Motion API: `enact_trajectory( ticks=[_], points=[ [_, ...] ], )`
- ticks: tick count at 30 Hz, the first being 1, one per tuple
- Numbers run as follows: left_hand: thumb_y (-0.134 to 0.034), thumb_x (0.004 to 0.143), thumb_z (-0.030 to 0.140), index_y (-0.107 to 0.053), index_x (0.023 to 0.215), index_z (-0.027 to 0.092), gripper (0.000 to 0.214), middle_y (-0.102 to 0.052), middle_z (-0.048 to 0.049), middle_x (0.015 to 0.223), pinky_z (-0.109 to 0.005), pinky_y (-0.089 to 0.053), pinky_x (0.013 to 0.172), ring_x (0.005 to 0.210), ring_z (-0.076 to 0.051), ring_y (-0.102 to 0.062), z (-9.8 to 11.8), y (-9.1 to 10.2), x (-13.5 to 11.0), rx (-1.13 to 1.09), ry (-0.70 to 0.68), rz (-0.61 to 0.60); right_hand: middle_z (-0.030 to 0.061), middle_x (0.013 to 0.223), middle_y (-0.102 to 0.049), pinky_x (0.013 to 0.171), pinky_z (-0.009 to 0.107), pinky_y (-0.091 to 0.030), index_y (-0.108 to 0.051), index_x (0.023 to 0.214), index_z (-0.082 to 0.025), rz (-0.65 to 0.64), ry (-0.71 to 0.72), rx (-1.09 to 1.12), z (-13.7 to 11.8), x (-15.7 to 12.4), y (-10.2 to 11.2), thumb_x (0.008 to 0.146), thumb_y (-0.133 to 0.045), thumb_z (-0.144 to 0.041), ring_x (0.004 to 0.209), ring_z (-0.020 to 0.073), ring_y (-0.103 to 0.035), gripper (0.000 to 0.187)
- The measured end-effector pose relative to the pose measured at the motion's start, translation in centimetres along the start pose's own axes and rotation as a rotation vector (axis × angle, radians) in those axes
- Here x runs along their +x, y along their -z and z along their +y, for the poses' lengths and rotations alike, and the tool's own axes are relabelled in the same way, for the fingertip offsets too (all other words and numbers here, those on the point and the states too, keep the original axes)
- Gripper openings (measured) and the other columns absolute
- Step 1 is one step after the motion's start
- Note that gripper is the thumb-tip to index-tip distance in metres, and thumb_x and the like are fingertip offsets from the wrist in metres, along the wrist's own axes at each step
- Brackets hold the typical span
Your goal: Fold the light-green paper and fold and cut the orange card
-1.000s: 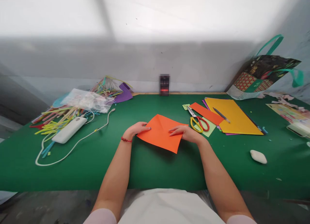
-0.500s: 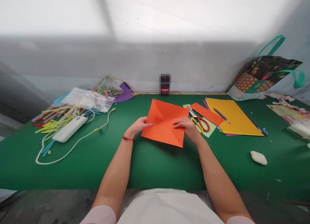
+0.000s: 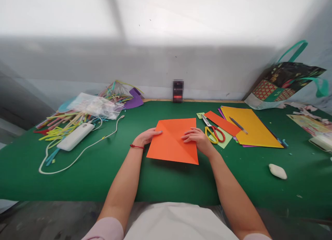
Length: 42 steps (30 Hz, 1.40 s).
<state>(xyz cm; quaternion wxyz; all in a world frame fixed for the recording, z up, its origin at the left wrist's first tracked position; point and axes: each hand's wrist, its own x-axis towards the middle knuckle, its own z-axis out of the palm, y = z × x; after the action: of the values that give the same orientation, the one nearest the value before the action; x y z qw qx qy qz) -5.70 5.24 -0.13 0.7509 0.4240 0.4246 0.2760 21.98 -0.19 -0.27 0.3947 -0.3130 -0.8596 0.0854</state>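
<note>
A square sheet of orange paper (image 3: pixel 172 143) with diagonal creases is held just above the green table, its near edge casting a shadow. My left hand (image 3: pixel 148 135) grips its left edge, thumb on top and the other fingers hidden beneath. On the right side, my right hand (image 3: pixel 198 139) holds the sheet near its edge, with its fingers lying over the top face and the thumb out of sight. Just right of that hand lie scissors (image 3: pixel 214 133) with red and yellow handles, on a light green paper (image 3: pixel 225 140) beside an orange strip (image 3: pixel 223 123).
A pen (image 3: pixel 238 124) rests on yellow paper sheets (image 3: pixel 255 129) at the right. Farther over are a white case (image 3: pixel 277 171) and a patterned bag (image 3: pixel 282 84). To the left lie a white power bank (image 3: pixel 75 137) with its cable and many coloured strips (image 3: pixel 59 129). A phone (image 3: pixel 177 91) leans against the wall.
The orange sheet has turned slightly and come lower and nearer, its far edge now almost level. Both hands have stayed at its sides.
</note>
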Motion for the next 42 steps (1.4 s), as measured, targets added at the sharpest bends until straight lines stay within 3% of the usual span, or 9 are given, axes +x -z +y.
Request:
enact_trajectory(
  ticks=[8,12,16,20,23,26,31,37,42],
  points=[
    [-0.084,0.052,0.021,-0.063,0.104,0.016,0.056,-0.071,-0.0116,0.103,-0.037,-0.053,0.08,0.092,-0.027,-0.067,-0.5,-0.3,0.5,-0.02,-0.111,0.064,0.0036,0.11,-0.07,0.094,0.039,-0.046,-0.075,0.09,-0.029,-0.407,-0.21,0.202,0.3,-0.2,-0.6,0.077,-0.064,-0.017,0.105,0.0228,-0.062,0.02],
    [-0.084,0.051,0.025,-0.064,0.106,0.016,0.059,-0.07,-0.0115,0.103,-0.038,-0.052,0.081,0.092,-0.028,-0.067,-0.4,-0.7,0.3,0.056,-0.126,0.072,0.005,0.117,-0.066,0.096,0.038,-0.045,-0.076,0.09,-0.027,-0.466,-0.307,0.357,-0.4,0.0,-0.4,0.077,-0.065,-0.022,0.112,0.0235,-0.058,0.018],
    [-0.08,0.056,0.029,-0.064,0.109,0.017,0.058,-0.07,-0.0099,0.104,-0.036,-0.05,0.082,0.097,-0.028,-0.065,-0.1,-1.4,-0.1,0.175,-0.176,0.09,0.0051,0.101,-0.072,0.084,0.034,-0.051,-0.075,0.084,-0.024,-0.38,-0.403,0.494,-1.0,0.1,-0.4,0.078,-0.064,-0.038,0.095,0.0219,-0.065,0.019],
    [-0.077,0.059,0.033,-0.066,0.108,0.018,0.052,-0.07,-0.0085,0.106,-0.034,-0.048,0.083,0.1,-0.027,-0.063,0.1,-2.1,-0.2,0.276,-0.216,0.052,0.0002,0.065,-0.067,0.058,0.029,-0.048,-0.072,0.072,-0.021,-0.153,-0.493,0.374,-1.5,0.4,-0.8,0.077,-0.061,-0.048,0.06,0.0164,-0.059,0.029],
    [-0.073,0.065,0.04,-0.067,0.105,0.018,0.046,-0.069,-0.008,0.107,-0.033,-0.046,0.084,0.102,-0.026,-0.061,-0.1,-3.0,-0.2,0.34,-0.22,-0.008,-0.0006,0.059,-0.061,0.054,0.027,-0.043,-0.064,0.062,-0.02,-0.008,-0.536,0.308,-2.0,0.8,-1.0,0.075,-0.062,-0.053,0.055,0.0142,-0.051,0.035],
    [-0.065,0.073,0.049,-0.067,0.106,0.019,0.045,-0.07,-0.0082,0.106,-0.032,-0.047,0.082,0.099,-0.025,-0.062,-0.5,-4.1,-0.1,0.348,-0.176,-0.077,-0.0005,0.063,-0.06,0.055,0.026,-0.041,-0.06,0.066,-0.019,0.079,-0.576,0.296,-2.1,1.0,-1.0,0.072,-0.064,-0.055,0.058,0.0143,-0.05,0.037],
    [-0.051,0.082,0.054,-0.069,0.1,0.021,0.042,-0.07,-0.008,0.103,-0.032,-0.049,0.081,0.099,-0.024,-0.062,-0.9,-5.7,-0.2,0.276,-0.192,-0.121,-0.0015,0.06,-0.055,0.052,0.025,-0.036,-0.054,0.066,-0.02,0.119,-0.669,0.205,-1.8,1.0,-0.8,0.072,-0.061,-0.058,0.057,0.0141,-0.046,0.04],
    [-0.062,0.075,0.052,-0.065,0.107,0.018,0.046,-0.069,-0.0064,0.1,-0.027,-0.048,0.067,0.083,-0.02,-0.063,-1.2,-6.7,-0.7,0.41,-0.159,-0.117,-0.0018,0.059,-0.057,0.051,0.025,-0.035,-0.055,0.066,-0.021,0.067,-0.695,0.132,-1.4,0.8,-0.9,0.073,-0.061,-0.057,0.055,0.0144,-0.048,0.037],
    [-0.062,0.074,0.054,-0.065,0.107,0.015,0.051,-0.071,-0.0091,0.097,-0.025,-0.045,0.056,0.069,-0.017,-0.063,-1.9,-6.9,-0.3,0.37,-0.104,-0.064,-0.0008,0.063,-0.061,0.054,0.026,-0.038,-0.058,0.07,-0.022,0.055,-0.707,0.075,-1.5,0.7,-1.2,0.075,-0.061,-0.053,0.058,0.0161,-0.053,0.032]
  ],
)
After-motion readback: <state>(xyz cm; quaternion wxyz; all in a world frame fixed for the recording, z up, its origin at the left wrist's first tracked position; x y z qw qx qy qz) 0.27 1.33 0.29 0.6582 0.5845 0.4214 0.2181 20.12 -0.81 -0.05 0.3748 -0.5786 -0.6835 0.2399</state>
